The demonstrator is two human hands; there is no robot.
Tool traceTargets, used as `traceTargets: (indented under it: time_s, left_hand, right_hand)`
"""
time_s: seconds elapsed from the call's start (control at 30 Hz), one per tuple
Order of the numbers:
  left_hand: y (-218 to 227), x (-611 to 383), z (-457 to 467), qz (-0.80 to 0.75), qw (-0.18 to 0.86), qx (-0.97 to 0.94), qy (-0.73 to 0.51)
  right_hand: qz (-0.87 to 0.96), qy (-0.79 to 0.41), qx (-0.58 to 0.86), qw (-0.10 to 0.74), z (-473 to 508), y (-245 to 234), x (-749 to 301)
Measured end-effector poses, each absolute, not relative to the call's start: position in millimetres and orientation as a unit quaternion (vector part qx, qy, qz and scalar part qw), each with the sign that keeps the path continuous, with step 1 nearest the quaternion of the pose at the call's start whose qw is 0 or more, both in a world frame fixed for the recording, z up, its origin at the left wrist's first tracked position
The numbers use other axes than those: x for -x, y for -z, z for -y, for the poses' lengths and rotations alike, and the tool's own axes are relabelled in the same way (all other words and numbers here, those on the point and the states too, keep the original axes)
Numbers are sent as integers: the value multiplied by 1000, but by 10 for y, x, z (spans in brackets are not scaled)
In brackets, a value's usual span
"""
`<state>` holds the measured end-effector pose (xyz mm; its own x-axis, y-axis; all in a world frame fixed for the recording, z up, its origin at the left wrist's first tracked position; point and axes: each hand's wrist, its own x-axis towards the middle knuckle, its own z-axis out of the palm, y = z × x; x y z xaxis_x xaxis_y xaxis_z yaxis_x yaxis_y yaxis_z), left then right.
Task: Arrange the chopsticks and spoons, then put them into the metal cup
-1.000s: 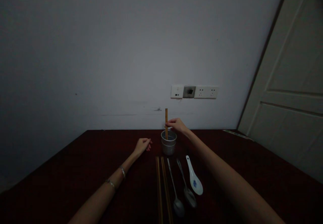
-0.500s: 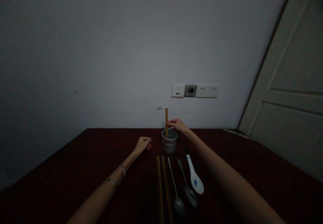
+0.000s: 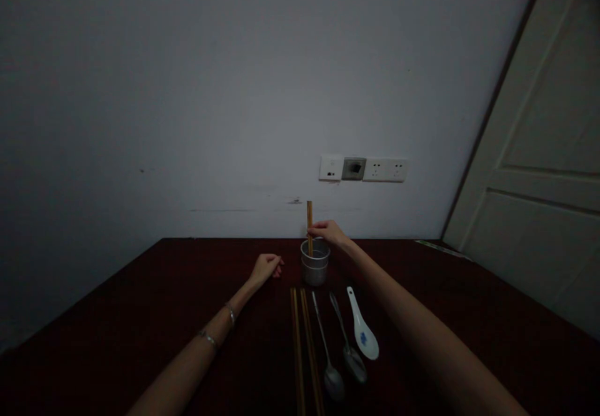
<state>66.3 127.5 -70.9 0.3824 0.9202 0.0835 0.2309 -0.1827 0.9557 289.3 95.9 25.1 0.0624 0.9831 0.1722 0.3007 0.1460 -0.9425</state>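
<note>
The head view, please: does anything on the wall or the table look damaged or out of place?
Yes. In the white wall socket row, one grey plate shows a dark hole, as if its insert were missing; a dark scuff marks the pale wall below it. On the dark red table nothing looks askew.

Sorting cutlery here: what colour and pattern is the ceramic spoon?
The ceramic spoon is white with a blue motif in its bowl; head view.
</note>
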Motion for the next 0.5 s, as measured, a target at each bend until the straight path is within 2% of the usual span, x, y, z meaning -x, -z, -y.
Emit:
traceTargets:
  time_s: [0.23, 0.5]
  left_hand:
    - [707, -653, -1269, -419, 473, -686, -360]
    - [743, -641, -1301, -407, 478, -684, -372]
  right_hand:
    - [553, -374, 554, 497, -957, -228, -2883]
    - [585, -368, 558, 459, -906, -251, -3070]
